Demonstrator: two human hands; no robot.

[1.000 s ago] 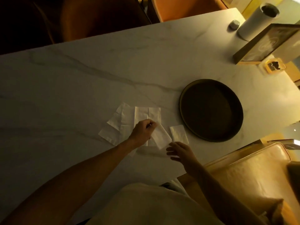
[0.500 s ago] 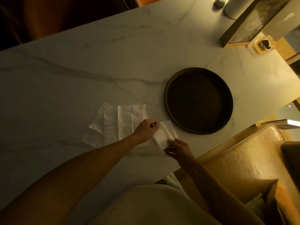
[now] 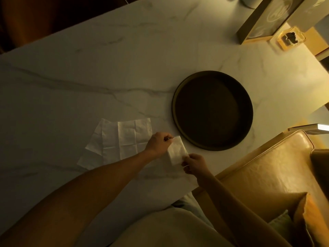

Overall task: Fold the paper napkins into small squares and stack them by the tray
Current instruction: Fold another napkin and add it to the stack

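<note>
Folded napkin (image 3: 176, 152): a small white rectangle, not yet square, held between both hands just beside the tray's 7 o'clock rim; whether it touches the surface I cannot tell.
Long axis: runs from about 11 o'clock to 5 o'clock, the far short end aimed toward the tray's near-left rim.
Left hand (image 3: 159, 143): fingers curled, pinching the napkin's far left corner.
Right hand (image 3: 194, 163): fingers curled, gripping the napkin's near right corner.
Unfolded napkins (image 3: 122, 139): creased sheets lying flat and overlapping at 9 o'clock from the folded napkin, the left hand crossing their right edge.
Tray (image 3: 212, 110): dark, round, raised rim, at 1 o'clock from the hands, apart from the napkin by a thin strip of surface.
Surface (image 3: 89, 72): pale marble with grey veins; wide bare stretch toward 10 to 12 o'clock, its near edge running close under the right hand.
Far corner: a framed sign (image 3: 261, 18) and a small yellow holder (image 3: 289, 39) at 1 o'clock, well apart from the tray.
Seat (image 3: 258, 175): tan cushion at 4 o'clock, against the surface's edge.
</note>
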